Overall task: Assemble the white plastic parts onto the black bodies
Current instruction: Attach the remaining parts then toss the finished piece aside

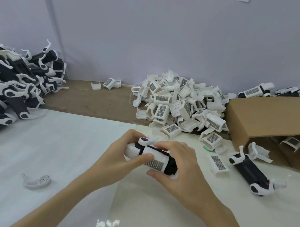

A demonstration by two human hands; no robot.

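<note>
Mid-assembly, both hands clamped one unit above the table (60,158): left hand (117,159) gripped the black body (171,167) w/ thumb on the white grille cover (155,158), right hand (180,166) curled over its far end. Cover looked nearly seated; next move prob. a firm press, then fresh parts from the cover pile (179,104).

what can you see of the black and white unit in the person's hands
The unit is a black body with a white plastic cover on top, which bears a dark grid panel, a rounded white end cap to the left and a white lever with a dark oval at the top. It looks like glossy moulded plastic. It lies lengthwise, tilted, just above the white table. The left hand and right hand grip it from both sides.
</note>
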